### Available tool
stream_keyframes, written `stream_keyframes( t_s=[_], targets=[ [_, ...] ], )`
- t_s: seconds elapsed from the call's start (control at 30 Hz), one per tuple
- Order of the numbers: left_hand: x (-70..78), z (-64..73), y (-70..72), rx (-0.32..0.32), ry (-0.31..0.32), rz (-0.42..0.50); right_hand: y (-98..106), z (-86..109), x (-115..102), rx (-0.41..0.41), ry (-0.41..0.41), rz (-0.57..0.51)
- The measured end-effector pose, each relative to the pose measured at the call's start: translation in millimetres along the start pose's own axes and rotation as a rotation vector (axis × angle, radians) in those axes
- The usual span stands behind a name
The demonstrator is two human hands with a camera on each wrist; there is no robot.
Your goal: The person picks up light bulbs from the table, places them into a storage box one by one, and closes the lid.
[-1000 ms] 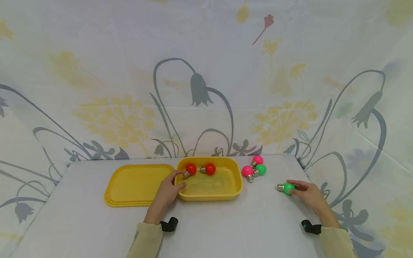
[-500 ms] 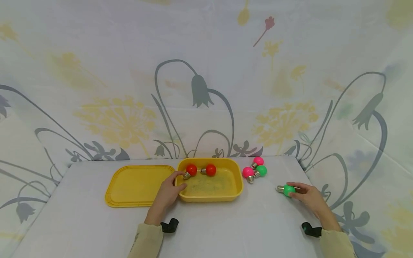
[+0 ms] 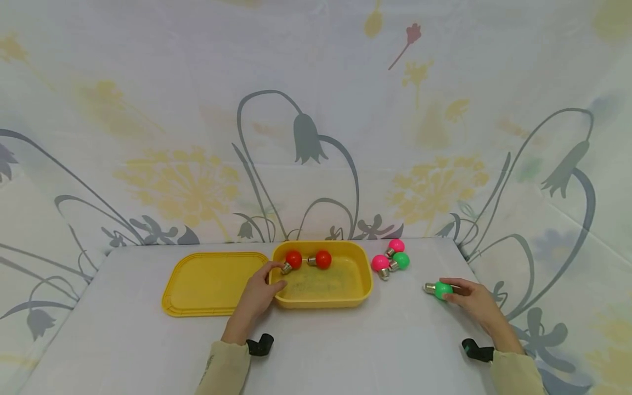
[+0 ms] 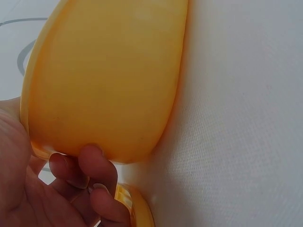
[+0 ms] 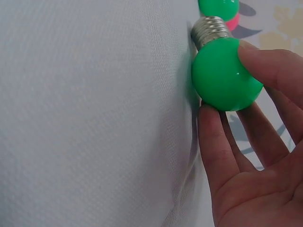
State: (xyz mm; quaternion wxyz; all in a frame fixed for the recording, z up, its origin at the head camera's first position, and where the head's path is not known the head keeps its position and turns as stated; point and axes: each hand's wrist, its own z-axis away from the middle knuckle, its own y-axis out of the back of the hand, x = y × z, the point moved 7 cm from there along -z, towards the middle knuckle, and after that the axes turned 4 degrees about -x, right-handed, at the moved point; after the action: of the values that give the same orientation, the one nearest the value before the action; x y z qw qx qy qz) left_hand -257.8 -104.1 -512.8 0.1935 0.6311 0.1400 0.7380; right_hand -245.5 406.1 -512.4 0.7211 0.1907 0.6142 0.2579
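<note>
My right hand (image 3: 475,300) holds a green light bulb (image 3: 443,291) by its round globe, with the silver screw base pointing left. In the right wrist view, thumb and fingers pinch that green bulb (image 5: 227,75) close over the white cloth. On the left, my left hand (image 3: 257,291) grips the left end of a yellow plastic tub (image 3: 321,303). The left wrist view shows the fingers (image 4: 97,165) curled against the tub's outer wall (image 4: 109,85). Inside the tub lie two red bulbs, one near the left fingertips (image 3: 294,259) and another red bulb (image 3: 323,259) beside it.
Right of the tub, two pink bulbs (image 3: 380,263) and a green bulb (image 3: 402,260) lie bunched together. A flat yellow lid (image 3: 212,282) lies left of the tub, partly behind the left hand. A patterned cloth backdrop (image 3: 316,137) rises behind the white table (image 3: 345,351).
Both hands keep their places and grips, and the bulbs and tub stay put. Only the head view has shifted very slightly.
</note>
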Motion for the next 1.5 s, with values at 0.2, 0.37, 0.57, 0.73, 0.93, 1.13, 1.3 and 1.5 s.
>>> stream_keyframes(
  t_s=[0.2, 0.37, 0.57, 0.73, 0.93, 1.13, 1.3, 1.5],
  targets=[
    [0.6, -0.1, 0.1, -0.002, -0.008, -0.013, -0.5, 0.7, 1.7, 0.009, 0.002, -0.011],
    [0.2, -1.2, -0.3, -0.005, -0.009, -0.008, -0.1, 0.4, 3.2, 0.016, 0.021, -0.008],
    [0.5, -1.6, -0.1, -0.001, -0.013, 0.007, 0.6, 0.8, 2.8, 0.014, 0.036, -0.013],
    [-0.3, -1.3, 0.0, 0.000, -0.015, 0.000, 0.7, 0.2, 2.2, 0.005, 0.037, -0.017],
    [-0.6, -1.4, -0.1, 0.003, -0.012, -0.008, 0.3, 0.2, -1.5, 0.003, 0.053, -0.043],
    [-0.1, -0.6, -0.2, 0.003, -0.014, -0.003, -2.0, 2.2, -7.6, -0.001, 0.083, -0.078],
    [0.2, 0.2, 0.6, 0.005, -0.008, 0.008, -2.7, 2.5, -9.9, 0.001, 0.104, -0.082],
    [1.2, 1.0, 0.5, 0.000, -0.009, -0.001, -4.5, 2.0, -13.5, -0.007, 0.108, -0.068]
  ],
)
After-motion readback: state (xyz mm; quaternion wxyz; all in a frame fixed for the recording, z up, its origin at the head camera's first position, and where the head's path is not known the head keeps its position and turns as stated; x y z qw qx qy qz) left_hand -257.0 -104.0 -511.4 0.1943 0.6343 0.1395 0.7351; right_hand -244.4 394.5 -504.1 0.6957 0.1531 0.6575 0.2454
